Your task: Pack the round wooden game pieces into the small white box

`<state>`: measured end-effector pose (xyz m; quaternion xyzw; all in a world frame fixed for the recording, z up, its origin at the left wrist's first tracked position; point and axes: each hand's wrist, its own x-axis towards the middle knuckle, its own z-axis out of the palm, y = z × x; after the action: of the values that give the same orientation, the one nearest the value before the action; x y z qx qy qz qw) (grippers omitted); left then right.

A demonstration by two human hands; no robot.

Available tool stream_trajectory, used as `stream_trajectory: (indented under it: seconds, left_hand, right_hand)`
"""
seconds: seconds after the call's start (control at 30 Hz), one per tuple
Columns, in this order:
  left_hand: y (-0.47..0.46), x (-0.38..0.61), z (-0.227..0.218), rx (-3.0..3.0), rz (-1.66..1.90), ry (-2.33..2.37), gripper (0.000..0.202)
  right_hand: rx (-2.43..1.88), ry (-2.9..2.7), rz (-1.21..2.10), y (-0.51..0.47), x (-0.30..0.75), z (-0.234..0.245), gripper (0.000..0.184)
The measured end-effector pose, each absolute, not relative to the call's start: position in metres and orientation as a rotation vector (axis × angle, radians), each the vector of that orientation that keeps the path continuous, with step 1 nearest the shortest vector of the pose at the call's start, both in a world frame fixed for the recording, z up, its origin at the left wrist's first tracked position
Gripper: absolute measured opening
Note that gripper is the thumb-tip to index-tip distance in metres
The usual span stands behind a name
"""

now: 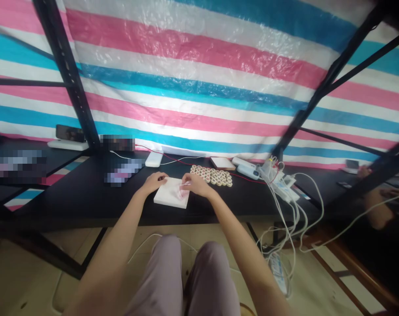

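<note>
At the far left, a dark phone [69,133] leaned on a white device [68,145], just beside a black rack post [69,74]. Behind everything hung a plastic sheet [199,74] striped in pink, white and blue. To the right of the post, on the black bench [87,195], a white power bank [154,158] lay near the back edge, with a white cable running out beside it.

Nearer the front, the left hand [152,183] was at the far left corner of a flat white box [165,193], its fingers curled; whether they gripped the corner or only rested there, I could not tell from this height. The box lay near the bench's front edge, between the two hands, which were apart. The right hand [199,185] pinched a crumpled pinkish wad [182,192] over the right part of the box top.

Just beyond the right hand, round xiangqi pieces [212,175] lay in close rows, a brown-edged box [223,163] behind them. Next came two slim white devices [247,169], then a white power strip [283,186] tangled in white cables [296,215], many hanging off the front. At the far right, another person's arm [380,206] showed in shadow.
</note>
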<state>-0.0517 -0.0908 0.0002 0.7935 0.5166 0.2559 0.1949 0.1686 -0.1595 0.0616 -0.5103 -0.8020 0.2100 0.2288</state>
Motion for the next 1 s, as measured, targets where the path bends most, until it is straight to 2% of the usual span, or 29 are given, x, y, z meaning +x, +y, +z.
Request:
stream_trajectory:
  seconds: [0.17,0.37,0.53,0.63,0.9,1.0]
  left_hand:
    - [-0.105,-0.054,0.004,2.151,0.837,1.437,0.028]
    - [-0.112,-0.054,0.009,2.111,0.859,1.479,0.026]
    - [-0.108,-0.054,0.007,2.101,0.880,1.478,0.029]
    - [-0.105,-0.055,0.005,2.103,0.895,1.475,0.031]
    - [-0.104,-0.055,0.004,2.074,0.909,1.457,0.030]
    - [-0.105,-0.054,0.004,2.079,0.915,1.458,0.029]
  right_hand:
    - [-1.252,-2.004,0.830,-0.170,0.235,0.084,0.028]
    - [-1.503,-2.369,0.591,-0.168,0.282,0.087,0.029]
    - [-1.669,-2.598,0.536,-0.145,0.270,0.068,0.017]
    - [-1.643,-2.596,0.526,-0.136,0.261,0.058,0.033]
    - [-1.678,-2.538,0.387,-0.133,0.257,0.047,0.045]
    - [-1.624,-2.543,0.331,-0.133,0.256,0.044,0.060]
